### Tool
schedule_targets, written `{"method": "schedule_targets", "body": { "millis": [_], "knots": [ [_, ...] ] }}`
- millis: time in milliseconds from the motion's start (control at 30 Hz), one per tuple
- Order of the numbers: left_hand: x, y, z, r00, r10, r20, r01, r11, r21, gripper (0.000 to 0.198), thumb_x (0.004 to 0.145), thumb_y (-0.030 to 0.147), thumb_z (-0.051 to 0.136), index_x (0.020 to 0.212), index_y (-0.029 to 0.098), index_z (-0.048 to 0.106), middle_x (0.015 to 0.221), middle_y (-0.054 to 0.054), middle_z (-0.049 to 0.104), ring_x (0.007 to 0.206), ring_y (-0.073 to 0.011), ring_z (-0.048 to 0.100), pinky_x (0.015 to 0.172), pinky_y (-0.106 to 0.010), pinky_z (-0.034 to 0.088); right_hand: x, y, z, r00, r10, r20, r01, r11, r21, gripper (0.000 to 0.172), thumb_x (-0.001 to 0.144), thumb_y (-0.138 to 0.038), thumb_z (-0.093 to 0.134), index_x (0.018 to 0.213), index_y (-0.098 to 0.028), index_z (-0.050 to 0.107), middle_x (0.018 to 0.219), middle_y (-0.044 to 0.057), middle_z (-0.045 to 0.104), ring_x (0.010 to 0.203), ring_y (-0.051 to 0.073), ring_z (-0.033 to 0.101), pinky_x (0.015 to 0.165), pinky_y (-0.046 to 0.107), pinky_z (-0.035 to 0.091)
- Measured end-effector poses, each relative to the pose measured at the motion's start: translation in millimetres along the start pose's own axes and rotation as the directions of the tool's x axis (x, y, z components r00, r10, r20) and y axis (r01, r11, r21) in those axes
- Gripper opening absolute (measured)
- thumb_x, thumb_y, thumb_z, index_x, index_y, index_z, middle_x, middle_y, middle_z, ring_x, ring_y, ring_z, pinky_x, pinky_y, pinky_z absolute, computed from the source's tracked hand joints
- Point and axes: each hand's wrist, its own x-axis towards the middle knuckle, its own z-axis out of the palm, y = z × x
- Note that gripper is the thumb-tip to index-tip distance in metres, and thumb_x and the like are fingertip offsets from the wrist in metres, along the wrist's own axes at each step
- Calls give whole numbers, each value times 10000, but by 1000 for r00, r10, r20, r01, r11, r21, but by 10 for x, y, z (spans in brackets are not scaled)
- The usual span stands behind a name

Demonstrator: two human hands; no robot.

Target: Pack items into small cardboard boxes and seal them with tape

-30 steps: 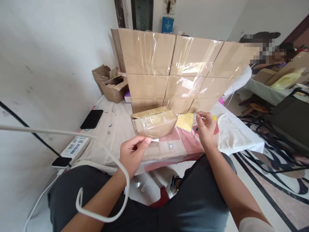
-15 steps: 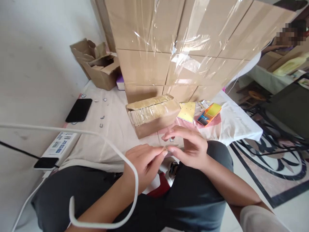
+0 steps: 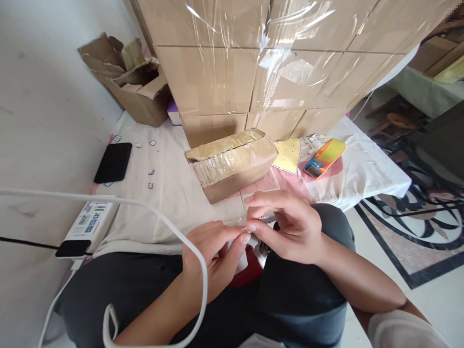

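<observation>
Over my lap, in front of the table edge, my two hands meet at the fingertips. My left hand (image 3: 212,251) pinches thumb against index finger on something too small to make out. The thumb of my right hand (image 3: 292,227) presses at that same spot, its other fingers curled above; whatever lies between them is hidden. Just beyond the hands sits a taped cardboard box (image 3: 235,166). To its right are a yellow dotted paper piece (image 3: 288,154) and an orange and yellow tape dispenser (image 3: 324,157).
A wall of wrapped cartons (image 3: 217,87) rises behind. On the left are an open carton (image 3: 150,104), a black phone (image 3: 113,162), a long white box (image 3: 90,220) and a small black device (image 3: 73,248). A white cable arm (image 3: 163,216) crosses before my left forearm.
My head view has shifted, so the table things appear slightly higher. My right fingers have curled closer to the thumb. Both hands stay together at the fingertips.
</observation>
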Motion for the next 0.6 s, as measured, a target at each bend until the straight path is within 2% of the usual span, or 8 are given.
{"method": "schedule_targets", "body": {
  "millis": [167, 333, 433, 600],
  "knots": [
    [-43, -87, -57, 998, 54, -13, -53, 998, 34, 88, 948, 191, 625, 937, 240, 698, 590, 66, 573, 486, -83, 464, 544, -246, 428, 51, -52, 29, 998, -31, 48, 34, 998, -53, 349, 928, -67, 668, 1246, -210, 659, 881, 29, 713, 765, 149, 685, 683, 277, 593],
    [-45, -103, -30, 988, 137, -69, -130, 986, 106, 88, 937, 193, 638, 903, 219, 715, 592, 59, 569, 508, -85, 476, 551, -245, 413, 54, -44, 1, 987, -118, 113, 125, 991, -54, 328, 948, -69, 636, 1247, -201, 662, 878, 49, 715, 759, 160, 671, 663, 294, 588],
    [-33, -74, -17, 980, 185, -77, -172, 974, 147, 107, 929, 189, 644, 856, 202, 721, 565, 60, 550, 505, -82, 466, 549, -242, 400, 34, -25, -9, 981, -164, 107, 170, 984, -49, 290, 945, -55, 630, 1198, -189, 677, 893, 60, 724, 759, 157, 662, 662, 296, 580],
    [-25, 0, -43, 987, 149, -66, -134, 972, 192, 191, 959, 230, 608, 827, 198, 742, 549, 51, 579, 498, -84, 490, 560, -241, 403, 6, -12, 11, 974, -210, 78, 216, 974, -66, 216, 947, -64, 623, 1110, -192, 682, 875, 47, 715, 750, 155, 655, 671, 305, 569]
  ]
}}
